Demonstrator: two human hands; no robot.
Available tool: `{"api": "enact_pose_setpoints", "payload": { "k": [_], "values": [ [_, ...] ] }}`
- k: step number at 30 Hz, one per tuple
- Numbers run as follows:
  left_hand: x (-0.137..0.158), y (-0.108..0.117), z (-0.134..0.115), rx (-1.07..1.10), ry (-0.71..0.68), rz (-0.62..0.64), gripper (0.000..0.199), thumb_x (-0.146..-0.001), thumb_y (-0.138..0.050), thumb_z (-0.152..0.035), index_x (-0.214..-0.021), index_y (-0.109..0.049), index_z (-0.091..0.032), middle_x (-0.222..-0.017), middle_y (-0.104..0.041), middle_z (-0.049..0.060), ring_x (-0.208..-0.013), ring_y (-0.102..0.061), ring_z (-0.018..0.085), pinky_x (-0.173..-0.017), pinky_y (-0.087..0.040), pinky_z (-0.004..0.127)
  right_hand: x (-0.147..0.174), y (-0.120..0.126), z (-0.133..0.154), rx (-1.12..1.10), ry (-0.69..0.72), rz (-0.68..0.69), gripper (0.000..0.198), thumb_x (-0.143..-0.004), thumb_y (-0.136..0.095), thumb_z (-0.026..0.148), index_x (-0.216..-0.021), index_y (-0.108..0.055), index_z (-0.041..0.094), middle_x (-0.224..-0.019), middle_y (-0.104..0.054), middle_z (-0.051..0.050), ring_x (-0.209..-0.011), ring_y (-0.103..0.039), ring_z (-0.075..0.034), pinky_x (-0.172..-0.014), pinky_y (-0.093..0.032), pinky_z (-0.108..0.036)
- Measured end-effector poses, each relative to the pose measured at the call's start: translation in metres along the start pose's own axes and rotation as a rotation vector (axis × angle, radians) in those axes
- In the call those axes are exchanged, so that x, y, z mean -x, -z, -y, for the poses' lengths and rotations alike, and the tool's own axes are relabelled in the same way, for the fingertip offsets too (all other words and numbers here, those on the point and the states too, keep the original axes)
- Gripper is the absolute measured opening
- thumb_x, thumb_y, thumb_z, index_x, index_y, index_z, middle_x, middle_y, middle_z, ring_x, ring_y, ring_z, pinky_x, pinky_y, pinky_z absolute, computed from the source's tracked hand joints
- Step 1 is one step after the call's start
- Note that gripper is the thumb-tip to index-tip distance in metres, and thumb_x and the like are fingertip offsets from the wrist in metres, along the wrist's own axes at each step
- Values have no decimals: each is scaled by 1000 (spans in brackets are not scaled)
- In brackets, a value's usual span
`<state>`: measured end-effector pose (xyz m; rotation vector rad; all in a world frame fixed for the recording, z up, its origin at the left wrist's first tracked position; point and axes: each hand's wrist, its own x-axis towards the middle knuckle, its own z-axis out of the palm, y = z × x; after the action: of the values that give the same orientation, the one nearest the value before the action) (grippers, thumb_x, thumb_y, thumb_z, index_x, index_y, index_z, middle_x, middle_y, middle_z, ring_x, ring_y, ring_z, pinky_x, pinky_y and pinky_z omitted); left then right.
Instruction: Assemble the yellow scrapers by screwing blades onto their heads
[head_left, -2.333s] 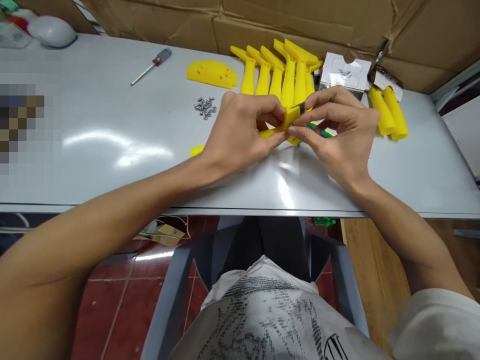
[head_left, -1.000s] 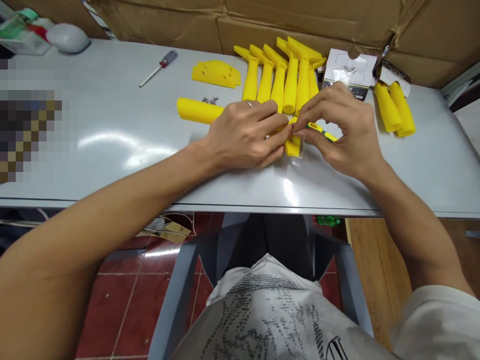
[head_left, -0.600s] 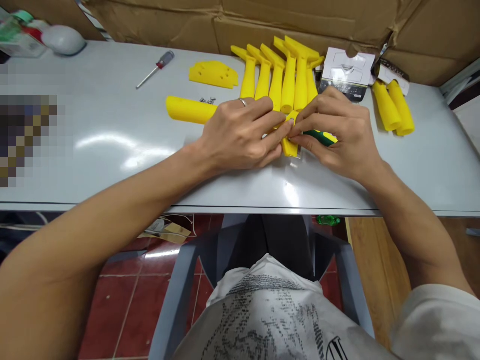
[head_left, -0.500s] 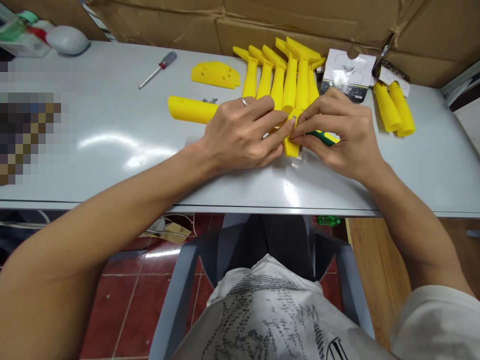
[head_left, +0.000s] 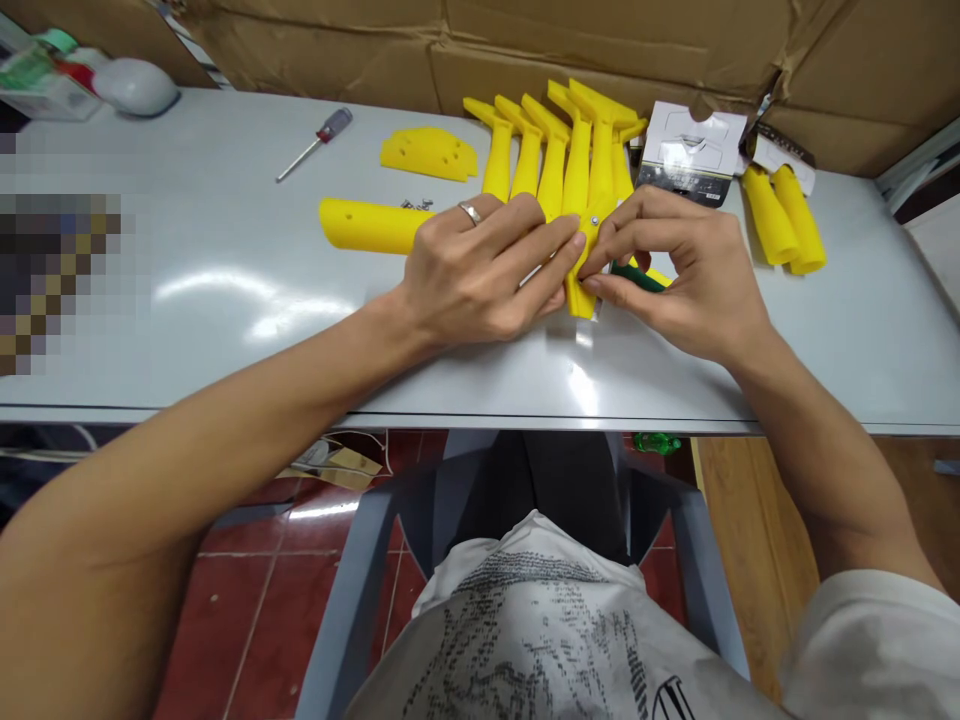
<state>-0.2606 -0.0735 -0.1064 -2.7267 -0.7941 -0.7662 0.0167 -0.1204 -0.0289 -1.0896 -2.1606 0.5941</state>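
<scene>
My left hand [head_left: 487, 265] is closed around a yellow plastic T-shaped handle [head_left: 367, 227]. Its long grip points left, and its winged head [head_left: 581, 300] lies under my fingertips. A small metal screw [head_left: 595, 220] shows in the upper part of that head. My right hand [head_left: 667, 265] is pinched, thumb and fingertips together against the head's face; whatever they hold is too small or hidden to make out. Partly covered by my right hand, a green and yellow object [head_left: 637, 275] lies beside the head. Several loose small screws [head_left: 417, 205] sit just behind the grip.
Several similar yellow handles [head_left: 555, 165] stand in a row at the back. A flat yellow plate [head_left: 427, 153], a screwdriver [head_left: 315, 143], a white and black package [head_left: 690, 150] and two yellow tubes [head_left: 784, 218] lie around. The table's front edge [head_left: 555, 420] is close to my body.
The yellow handle has shifted slightly left and its head has turned a little, bringing the screw more into view. Both hands keep their hold, with small finger movements.
</scene>
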Motion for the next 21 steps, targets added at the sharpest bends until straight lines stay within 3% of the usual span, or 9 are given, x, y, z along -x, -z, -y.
{"api": "enact_pose_setpoints", "payload": {
  "k": [4, 7, 10, 13, 16, 19, 21],
  "values": [
    [3, -1, -2, 53, 84, -46, 39, -112, -78, -49, -146, -87, -33, -158, -88, 17, -135, -88, 49, -103, -69, 69, -1, -2, 2, -19, -25, 14, 9, -101, -90, 42, -93, -90, 39, -122, -88, -7, -116, -79, -38, -111, -70, -64],
    [6, -3, -3, 149, 191, -120, 31, -111, -80, -57, -132, -90, -36, -140, -94, 13, -129, -89, 47, -100, -70, 70, -3, -3, -2, -79, -48, 22, 22, -100, -94, 56, -91, -88, 37, -117, -87, -9, -107, -78, -36, -104, -70, -63],
    [8, -5, -4, 126, 126, -143, 31, -114, -73, -52, -137, -91, -41, -139, -96, 9, -126, -92, 45, -95, -69, 65, -6, 5, -11, -232, -56, 19, 41, -92, -104, 71, -93, -87, 34, -111, -87, -9, -99, -78, -33, -99, -70, -60],
    [3, -3, -11, 112, 60, -221, 31, -118, -70, -46, -140, -91, -41, -142, -96, 6, -120, -94, 38, -92, -69, 59, -8, 29, -22, -341, -26, -99, 42, -84, -113, 65, -92, -85, 35, -110, -88, -9, -97, -79, -32, -98, -69, -57],
    [-6, 10, -23, 222, 128, -308, 29, -123, -72, -55, -135, -91, -36, -135, -97, 3, -113, -93, 30, -92, -71, 53, -10, 55, -34, -101, -43, -120, 34, -86, -108, 55, -90, -81, 35, -102, -86, -9, -91, -75, -31, -91, -62, -55],
    [-14, 30, -33, 377, 327, -293, 35, -124, -73, -63, -123, -92, -34, -123, -97, 1, -106, -90, 25, -96, -75, 53, -12, 64, -52, 246, -103, 79, 25, -92, -102, 40, -109, -86, 32, -103, -87, -7, -90, -75, -28, -91, -58, -52],
    [-18, 40, -35, 532, 457, -239, 35, -118, -80, -68, -117, -92, -34, -117, -95, 2, -99, -90, 27, -92, -78, 55, -14, 60, -64, 345, -124, 238, 44, -88, -105, 37, -129, -88, 35, -106, -89, -3, -91, -78, -30, -91, -62, -51]
  ]
}}
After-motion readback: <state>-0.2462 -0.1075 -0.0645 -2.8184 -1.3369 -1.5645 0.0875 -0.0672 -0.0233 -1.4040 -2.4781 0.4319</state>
